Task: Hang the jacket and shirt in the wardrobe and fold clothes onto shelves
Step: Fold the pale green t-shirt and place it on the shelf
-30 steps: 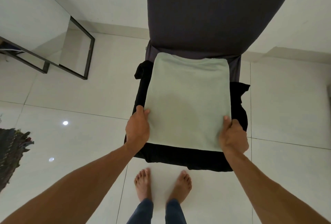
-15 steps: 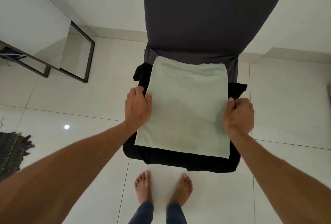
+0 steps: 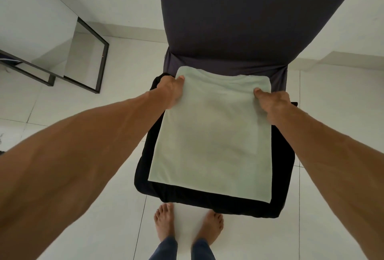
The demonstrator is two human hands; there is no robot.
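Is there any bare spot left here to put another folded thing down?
The chair is crowded: the pale green shirt lies on black clothes, with the left hand and right hand gripping its far corners. Bare floor lies between chair and mirror, and right of the chair up to the wall.

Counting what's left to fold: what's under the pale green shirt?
Black clothing lies under the pale green shirt, spread on the chair. Whether it is one piece or several is covered.
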